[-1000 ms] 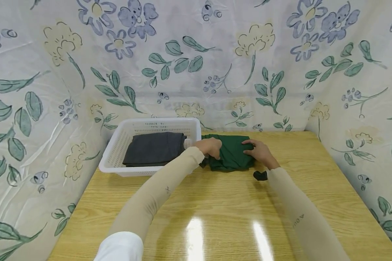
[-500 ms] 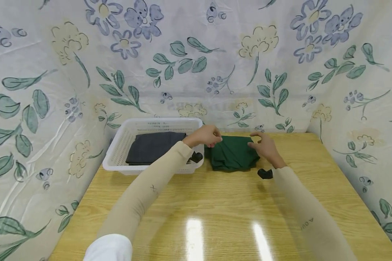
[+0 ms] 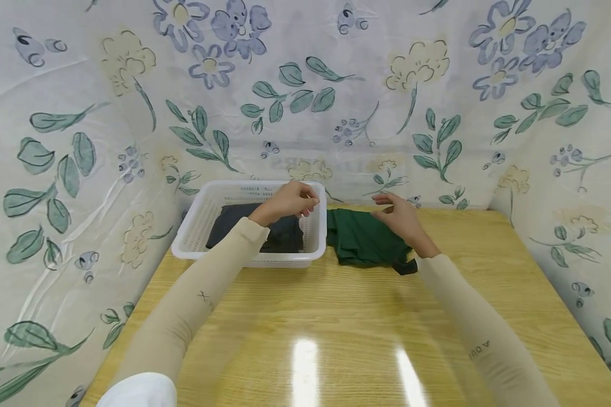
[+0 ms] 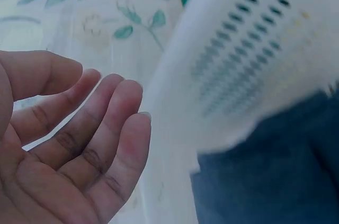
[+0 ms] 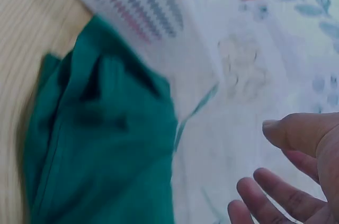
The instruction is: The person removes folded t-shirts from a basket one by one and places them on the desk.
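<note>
My left hand (image 3: 288, 201) hovers over the right part of a white plastic basket (image 3: 188, 240), its fingers loosely bent and holding nothing. Inside the basket lies a folded dark grey cloth (image 3: 229, 220), partly hidden by my left forearm; its edge shows in the left wrist view as dark cloth (image 4: 265, 171). Right beside the basket, on the table, is a folded green cloth (image 3: 358, 237) with some creases. Above its right end is my right hand (image 3: 399, 217), thumb and fingers spread apart with nothing between them. In the right wrist view the green cloth (image 5: 111, 139) is apart from the fingers.
The wooden table (image 3: 336, 316) stretches toward me with bright glare streaks on it. Behind and at both sides hangs a floral curtain (image 3: 366, 113). The basket's perforated side wall (image 5: 132, 7) stands close against the green cloth.
My left hand has lifted off the green cloth and moved left over the basket. My right hand has come off the cloth and risen slightly. The green cloth stays beside the basket.
</note>
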Demonstrator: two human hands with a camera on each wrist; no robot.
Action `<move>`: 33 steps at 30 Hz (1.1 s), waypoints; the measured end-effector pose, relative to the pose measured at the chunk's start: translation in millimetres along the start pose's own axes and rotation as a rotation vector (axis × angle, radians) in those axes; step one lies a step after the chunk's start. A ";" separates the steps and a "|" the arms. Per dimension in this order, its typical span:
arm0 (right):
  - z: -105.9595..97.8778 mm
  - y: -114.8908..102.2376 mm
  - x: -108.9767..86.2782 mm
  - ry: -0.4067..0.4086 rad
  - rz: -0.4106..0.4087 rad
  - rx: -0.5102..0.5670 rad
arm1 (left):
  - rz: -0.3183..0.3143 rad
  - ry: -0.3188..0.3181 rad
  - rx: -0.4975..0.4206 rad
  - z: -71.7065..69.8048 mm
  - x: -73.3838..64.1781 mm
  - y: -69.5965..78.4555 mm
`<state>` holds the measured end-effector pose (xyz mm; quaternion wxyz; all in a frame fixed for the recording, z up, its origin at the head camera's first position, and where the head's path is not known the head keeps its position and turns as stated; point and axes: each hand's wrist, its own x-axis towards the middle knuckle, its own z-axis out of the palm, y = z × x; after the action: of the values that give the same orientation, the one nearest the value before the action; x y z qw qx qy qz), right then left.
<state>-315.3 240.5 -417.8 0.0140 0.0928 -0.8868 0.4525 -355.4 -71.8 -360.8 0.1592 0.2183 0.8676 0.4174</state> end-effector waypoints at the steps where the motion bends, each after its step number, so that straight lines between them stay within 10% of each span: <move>1: 2.5 -4.8 0.6 -0.005 -0.009 0.009 | -0.012 0.011 0.000 -3.8 -3.2 -3.3; 19: 69.0 -73.8 16.8 -0.103 -0.123 0.104 | -0.154 0.163 0.042 -69.1 -65.6 -64.1; 33: 117.4 -105.3 20.6 -0.202 -0.178 0.085 | -0.183 0.197 0.033 -91.6 -97.9 -89.6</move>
<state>-309.9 82.5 -400.6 -0.0393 0.2165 -0.8521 0.4749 -335.8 -231.7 -367.7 0.1072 0.0988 0.9021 0.4062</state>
